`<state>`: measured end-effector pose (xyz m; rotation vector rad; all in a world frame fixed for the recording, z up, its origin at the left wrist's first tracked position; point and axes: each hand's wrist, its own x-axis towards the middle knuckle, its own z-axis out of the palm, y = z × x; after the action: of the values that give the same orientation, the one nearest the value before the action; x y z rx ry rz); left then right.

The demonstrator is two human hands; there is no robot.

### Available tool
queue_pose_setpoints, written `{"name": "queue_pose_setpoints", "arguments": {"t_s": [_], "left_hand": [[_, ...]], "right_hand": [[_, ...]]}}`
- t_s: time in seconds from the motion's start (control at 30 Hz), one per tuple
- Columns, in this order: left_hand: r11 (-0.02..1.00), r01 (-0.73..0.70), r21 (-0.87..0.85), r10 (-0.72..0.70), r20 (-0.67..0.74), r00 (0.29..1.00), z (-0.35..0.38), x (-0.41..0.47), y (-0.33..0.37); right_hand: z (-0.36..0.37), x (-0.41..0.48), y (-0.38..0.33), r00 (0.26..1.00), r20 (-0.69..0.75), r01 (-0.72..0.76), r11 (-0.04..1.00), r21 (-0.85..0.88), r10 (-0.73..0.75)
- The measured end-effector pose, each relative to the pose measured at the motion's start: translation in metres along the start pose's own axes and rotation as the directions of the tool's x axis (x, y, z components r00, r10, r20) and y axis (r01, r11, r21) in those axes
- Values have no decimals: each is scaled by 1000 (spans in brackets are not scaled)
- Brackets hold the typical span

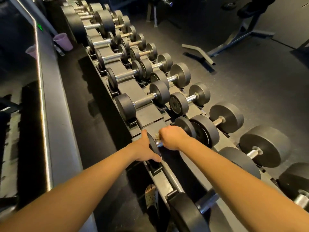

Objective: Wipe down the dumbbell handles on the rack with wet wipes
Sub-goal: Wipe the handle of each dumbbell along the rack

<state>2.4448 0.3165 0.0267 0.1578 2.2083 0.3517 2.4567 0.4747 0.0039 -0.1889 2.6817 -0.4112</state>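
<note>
Where a dark rubber floor [250,77] runs out toward a grey bench frame [237,37], a long black two-tier rack [148,114] stretches away from the camera, loaded with black round-headed dumbbells on chrome handles. A grey ledge [55,101] edged with a strip of light runs along the rack's left side, and a purple cup [63,41] stands on it farther back. Below the rack, a foot in a perforated shoe [151,195] shows on the floor.

The dumbbell [185,126] being cleaned lies in the upper row, toward the near end, in its saddle. It is small, with matte black heads, and only a short bright stub of its handle [159,144] shows. The left hand [143,148] grasps the left head, thumb and fingers curled over its rim. The right hand [172,138] is clenched round the handle, with a crumpled scrap of wet wipe [157,136] sticking out of the fist beside the left head.
</note>
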Motion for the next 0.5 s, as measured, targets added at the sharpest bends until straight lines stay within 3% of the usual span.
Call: {"name": "queue_pose_setpoints", "arguments": {"t_s": [0.1, 0.17, 0.37, 0.5], "left_hand": [[1000, -11, 14, 11, 5, 1000, 0, 0, -1], [1000, -18, 12, 18, -1, 1000, 0, 1, -3], [999, -36, 32, 36, -19, 999, 2, 5, -7], [998, -17, 62, 17, -11, 1000, 1, 6, -7]], "right_hand": [[-24, 11, -2, 960, 270, 64, 998, 16, -66], [-30, 18, -1, 932, 339, 116, 992, 53, -127], [-23, 33, -10, 925, 271, 216, 956, 198, -266], [-20, 31, -5, 945, 229, 249, 967, -45, -232]]}}
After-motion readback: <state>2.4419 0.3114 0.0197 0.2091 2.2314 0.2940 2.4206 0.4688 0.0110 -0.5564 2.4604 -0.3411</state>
